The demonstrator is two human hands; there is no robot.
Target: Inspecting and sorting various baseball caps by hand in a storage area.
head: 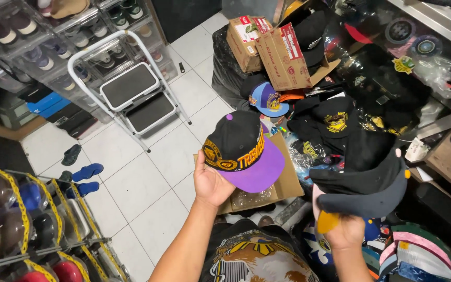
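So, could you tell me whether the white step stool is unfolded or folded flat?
Unfolded. The white step stool stands on the tiled floor with legs spread and both dark treads level.

Purple-brimmed cap [241,151]: black crown, flat purple brim, purple top button, gold-yellow lettering and a round gold emblem on the front — held up from below, crown tipped toward the upper left, brim pointing lower right, above an open cardboard box.

Dark cap stack [366,180]: black crown with a dark grey-blue brim — gripped from beneath at the brim, a yellow-orange patch showing under the brim's near edge; sits right of the purple-brimmed cap, apart from it.
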